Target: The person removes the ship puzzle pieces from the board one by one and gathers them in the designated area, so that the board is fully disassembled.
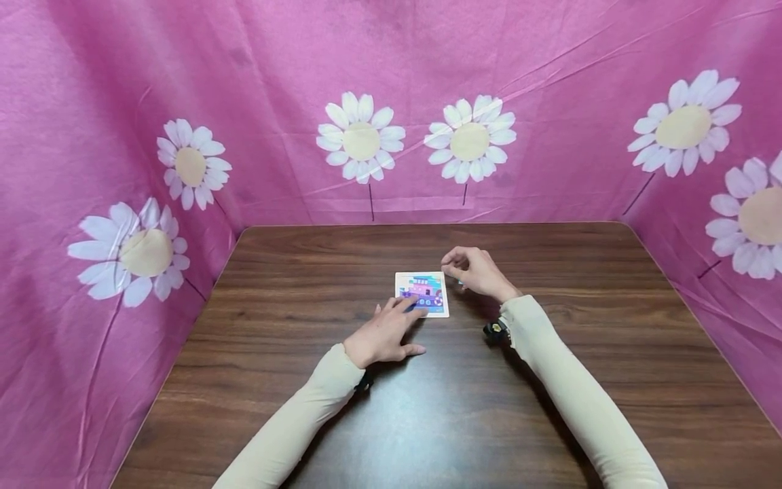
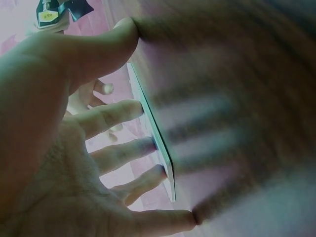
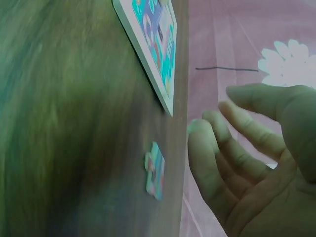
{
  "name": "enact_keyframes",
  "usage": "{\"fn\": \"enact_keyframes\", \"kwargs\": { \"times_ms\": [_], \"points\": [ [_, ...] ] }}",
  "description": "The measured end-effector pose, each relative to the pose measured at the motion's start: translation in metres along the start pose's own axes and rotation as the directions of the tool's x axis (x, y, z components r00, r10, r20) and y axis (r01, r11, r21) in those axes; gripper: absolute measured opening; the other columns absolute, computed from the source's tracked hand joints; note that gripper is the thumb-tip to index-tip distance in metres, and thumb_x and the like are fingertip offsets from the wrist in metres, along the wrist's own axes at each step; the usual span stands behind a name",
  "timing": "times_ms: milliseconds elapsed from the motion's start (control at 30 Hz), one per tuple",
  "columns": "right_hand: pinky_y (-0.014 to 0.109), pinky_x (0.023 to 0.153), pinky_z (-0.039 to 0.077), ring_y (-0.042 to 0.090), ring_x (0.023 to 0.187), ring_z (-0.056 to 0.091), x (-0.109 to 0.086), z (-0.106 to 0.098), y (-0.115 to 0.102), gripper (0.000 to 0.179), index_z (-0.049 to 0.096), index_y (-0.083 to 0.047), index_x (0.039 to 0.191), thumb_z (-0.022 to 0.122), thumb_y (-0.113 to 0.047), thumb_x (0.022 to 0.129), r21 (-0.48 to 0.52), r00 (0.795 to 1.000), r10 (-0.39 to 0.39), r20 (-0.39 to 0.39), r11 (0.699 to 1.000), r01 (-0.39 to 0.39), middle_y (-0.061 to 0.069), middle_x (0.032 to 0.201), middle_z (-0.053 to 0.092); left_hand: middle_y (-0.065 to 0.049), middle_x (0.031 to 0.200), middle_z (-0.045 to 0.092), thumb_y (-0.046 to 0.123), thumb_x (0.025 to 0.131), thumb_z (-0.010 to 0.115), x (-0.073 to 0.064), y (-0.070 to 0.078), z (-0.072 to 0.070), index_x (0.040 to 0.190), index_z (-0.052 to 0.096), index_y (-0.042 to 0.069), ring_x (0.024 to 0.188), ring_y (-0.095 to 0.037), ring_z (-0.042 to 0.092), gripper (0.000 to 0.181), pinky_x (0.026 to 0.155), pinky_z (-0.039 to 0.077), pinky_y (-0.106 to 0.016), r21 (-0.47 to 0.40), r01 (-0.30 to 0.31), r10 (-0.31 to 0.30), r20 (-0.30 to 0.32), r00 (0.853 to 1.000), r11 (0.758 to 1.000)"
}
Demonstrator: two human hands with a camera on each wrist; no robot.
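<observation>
A small square picture puzzle (image 1: pixel 434 309) with a pale frame and a pink and purple ship lies flat on the wooden table. My left hand (image 1: pixel 386 331) rests on its near left part with fingers spread; in the left wrist view several fingertips (image 2: pixel 133 107) touch the board, and the thumb reaches the table. Just right of the board's far corner hovers my right hand (image 1: pixel 479 270), fingers loosely bent. In the right wrist view a gap shows between thumb and fingers, with nothing visible in it. Below that hand a small colourful puzzle piece (image 3: pixel 155 170) lies on the table, mostly hidden in the head view.
The brown table (image 1: pixel 293 272) extends around both arms. A pink cloth (image 1: pixel 275 81) with large daisies hangs behind its far edge and along both sides. Dark straps with small devices (image 1: pixel 496 331) sit at the wrists.
</observation>
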State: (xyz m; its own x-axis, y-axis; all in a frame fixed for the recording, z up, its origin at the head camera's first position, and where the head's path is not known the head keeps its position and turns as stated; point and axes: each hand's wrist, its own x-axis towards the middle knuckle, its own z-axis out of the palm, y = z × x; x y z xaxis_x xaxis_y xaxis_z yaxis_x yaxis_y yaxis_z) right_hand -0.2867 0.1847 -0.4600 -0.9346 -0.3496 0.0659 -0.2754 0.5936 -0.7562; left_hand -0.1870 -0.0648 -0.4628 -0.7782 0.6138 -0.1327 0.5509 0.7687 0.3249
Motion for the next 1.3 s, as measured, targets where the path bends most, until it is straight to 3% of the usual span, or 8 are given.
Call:
{"fn": "enact_keyframes", "kwargs": {
  "times_ms": [233,500,933,1300],
  "points": [
    [0.038,0.059,0.061,0.029,0.074,0.07,0.008,0.017,-0.007,0.021,0.073,-0.001,0.116,0.068,-0.015,0.101,0.035,0.995,-0.047,0.085,0.998,0.044,0.018,0.103,0.076,-0.008,0.169,0.034,0.051,0.095,0.072,0.001,-0.002,0.001,0.157,0.047,0.021,0.155,-0.038,0.034,0.074,0.113,0.037,-0.075,0.013,-0.004,0.003,0.001,1.0,1.0],
    [0.032,0.081,0.053,0.017,0.085,0.067,0.016,0.034,-0.008,0.016,0.077,-0.006,0.112,0.07,-0.015,0.099,-0.079,0.99,-0.103,0.098,0.991,0.111,0.007,0.095,0.076,-0.009,0.17,0.033,0.05,0.095,0.072,0.0,-0.002,0.002,0.156,0.048,0.02,0.155,-0.038,0.033,0.072,0.113,0.037,-0.075,-0.003,-0.006,0.006,0.007,1.0,1.0],
    [0.031,0.077,0.051,0.015,0.08,0.063,0.026,0.048,-0.013,0.019,0.078,-0.01,0.113,0.076,-0.017,0.095,-0.121,0.987,-0.107,0.117,0.985,0.121,0.004,0.088,0.071,-0.01,0.171,0.031,0.049,0.095,0.073,0.001,-0.005,-0.002,0.157,0.048,0.018,0.155,-0.039,0.032,0.074,0.113,0.036,-0.077,0.005,-0.018,0.018,-0.008,1.0,1.0],
    [0.033,0.077,0.048,0.02,0.087,0.061,0.025,0.053,-0.016,0.019,0.078,-0.011,0.111,0.078,-0.019,0.094,-0.198,0.986,-0.108,0.125,0.971,0.131,0.007,0.093,0.069,-0.008,0.171,0.03,0.051,0.095,0.072,0.002,-0.005,0.002,0.157,0.048,0.019,0.156,-0.039,0.031,0.074,0.113,0.035,-0.076,0.004,-0.005,0.005,0.009,1.0,1.0]
  ]
}}
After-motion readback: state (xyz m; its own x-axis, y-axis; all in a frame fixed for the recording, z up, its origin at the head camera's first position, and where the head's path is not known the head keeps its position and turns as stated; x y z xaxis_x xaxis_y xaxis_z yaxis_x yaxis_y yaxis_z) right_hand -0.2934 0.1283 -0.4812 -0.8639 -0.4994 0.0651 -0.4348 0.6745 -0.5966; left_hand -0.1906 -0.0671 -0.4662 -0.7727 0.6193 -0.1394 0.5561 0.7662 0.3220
